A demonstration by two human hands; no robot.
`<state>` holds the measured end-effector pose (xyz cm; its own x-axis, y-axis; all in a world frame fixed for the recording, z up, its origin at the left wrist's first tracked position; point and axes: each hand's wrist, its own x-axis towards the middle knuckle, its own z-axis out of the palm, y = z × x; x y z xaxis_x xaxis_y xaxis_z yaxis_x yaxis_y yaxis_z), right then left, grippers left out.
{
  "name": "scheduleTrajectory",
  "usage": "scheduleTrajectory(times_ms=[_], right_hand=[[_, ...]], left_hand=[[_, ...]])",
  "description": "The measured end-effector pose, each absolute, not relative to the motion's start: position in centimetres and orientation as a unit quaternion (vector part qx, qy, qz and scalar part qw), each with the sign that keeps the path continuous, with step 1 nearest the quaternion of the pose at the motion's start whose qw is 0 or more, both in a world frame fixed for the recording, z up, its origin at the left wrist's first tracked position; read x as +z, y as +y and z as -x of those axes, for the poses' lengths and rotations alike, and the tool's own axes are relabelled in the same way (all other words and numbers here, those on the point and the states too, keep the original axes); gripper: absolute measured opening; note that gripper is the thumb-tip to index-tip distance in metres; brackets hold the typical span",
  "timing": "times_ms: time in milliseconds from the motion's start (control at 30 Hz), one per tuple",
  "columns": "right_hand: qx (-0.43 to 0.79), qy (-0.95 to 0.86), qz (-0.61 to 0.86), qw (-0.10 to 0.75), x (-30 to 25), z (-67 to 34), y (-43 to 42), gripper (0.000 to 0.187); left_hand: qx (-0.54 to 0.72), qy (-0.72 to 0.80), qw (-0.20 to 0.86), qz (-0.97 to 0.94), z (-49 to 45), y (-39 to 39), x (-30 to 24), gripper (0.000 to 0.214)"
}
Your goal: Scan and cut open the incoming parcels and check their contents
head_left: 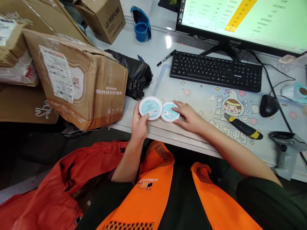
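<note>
L hand (139, 124) is clamped on 1st round container (150, 108), thumb at its rim; R hand (189, 117) is clamped on R edge of 2nd round container (169, 112). Containers lie betw. hands, appar. touching. Black bag (134, 75) lies beyond L hand; kbd. (216, 70) beyond R hand; cutter (244, 127) R of R hand.

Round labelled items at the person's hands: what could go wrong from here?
1. The left round item is held close to the desk's front edge, so if the left hand slips, it could drop off.
2. A yellow-and-black cutter lies near the right forearm; a careless sweep might knock it. I cannot tell whether its blade is out.
</note>
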<state>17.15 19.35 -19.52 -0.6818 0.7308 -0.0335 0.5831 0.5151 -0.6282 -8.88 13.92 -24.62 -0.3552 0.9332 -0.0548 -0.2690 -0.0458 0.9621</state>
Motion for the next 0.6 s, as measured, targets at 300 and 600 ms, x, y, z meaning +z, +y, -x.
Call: scheduleTrajectory(times_ms=[300, 600], right_hand=[[0.092, -0.747, 0.618, 0.229, -14.8, -31.2, 21.9, 0.047], [-0.003, -0.703, 0.694, 0.156, -18.0, -38.1, 24.7, 0.044]], left_hand=[[0.649, 0.496, 0.473, -0.331, 8.7, 14.0, -25.1, 0.074], [0.663, 0.493, 0.476, -0.301, 8.7, 14.5, -24.6, 0.075]])
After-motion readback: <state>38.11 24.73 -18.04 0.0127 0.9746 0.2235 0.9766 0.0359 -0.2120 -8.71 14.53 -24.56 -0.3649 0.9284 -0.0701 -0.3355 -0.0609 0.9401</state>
